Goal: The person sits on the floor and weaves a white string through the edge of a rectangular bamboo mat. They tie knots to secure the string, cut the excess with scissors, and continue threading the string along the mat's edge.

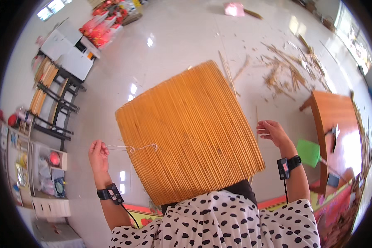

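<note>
A square orange-brown mat [194, 128] of closely set straight rods lies on my lap, filling the middle of the view. My left hand [99, 155], left of the mat, has its fingertips pinched on a thin white string [120, 146], which runs onto the mat and forms small loops there. My right hand [270, 133] is held just off the mat's right edge, fingers apart and slightly curved, with nothing visible in its grip. Both wrists wear black strapped devices.
Loose straw [291, 76] litters the floor ahead. A wooden table [335, 111] holding pliers [334, 136] is at right, beside a green plastic tool [308, 152]. Shelving [49, 206] and stacked furniture [78, 62] line the left; red bags [97, 31] lie at back left.
</note>
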Action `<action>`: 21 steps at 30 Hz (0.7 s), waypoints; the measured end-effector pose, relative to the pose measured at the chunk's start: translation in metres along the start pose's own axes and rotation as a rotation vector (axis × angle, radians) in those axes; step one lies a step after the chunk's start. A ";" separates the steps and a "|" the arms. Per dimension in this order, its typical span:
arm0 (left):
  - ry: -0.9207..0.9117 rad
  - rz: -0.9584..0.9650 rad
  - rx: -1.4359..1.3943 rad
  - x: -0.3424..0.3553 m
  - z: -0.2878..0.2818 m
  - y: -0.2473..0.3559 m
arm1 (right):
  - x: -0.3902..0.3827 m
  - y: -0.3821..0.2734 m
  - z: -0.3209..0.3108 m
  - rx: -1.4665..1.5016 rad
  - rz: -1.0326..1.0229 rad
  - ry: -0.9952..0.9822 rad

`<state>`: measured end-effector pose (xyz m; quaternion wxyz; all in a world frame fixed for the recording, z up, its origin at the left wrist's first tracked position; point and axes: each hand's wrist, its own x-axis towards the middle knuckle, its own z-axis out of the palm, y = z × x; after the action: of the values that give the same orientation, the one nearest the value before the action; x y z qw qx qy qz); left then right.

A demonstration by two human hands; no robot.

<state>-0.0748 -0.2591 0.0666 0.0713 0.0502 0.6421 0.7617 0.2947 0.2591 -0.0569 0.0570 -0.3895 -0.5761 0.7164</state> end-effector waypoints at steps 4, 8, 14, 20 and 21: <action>0.047 -0.003 -0.005 -0.012 -0.010 -0.009 | 0.012 -0.059 0.036 0.122 -0.047 -0.246; 0.061 0.013 0.018 -0.017 -0.016 -0.012 | 0.032 -0.075 0.058 0.156 -0.042 -0.390; 0.128 0.028 0.015 -0.024 -0.027 0.001 | 0.032 -0.079 0.091 0.245 -0.035 -0.460; 0.105 0.079 -0.011 -0.017 -0.034 0.007 | 0.030 -0.067 0.070 0.106 -0.067 -0.533; 0.051 0.075 -0.026 -0.016 -0.039 0.001 | 0.039 -0.056 0.052 0.036 -0.039 -0.554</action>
<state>-0.0658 -0.2994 0.0613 0.0268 0.0539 0.6314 0.7732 0.2146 0.2579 -0.0259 -0.0820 -0.1665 -0.5643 0.8044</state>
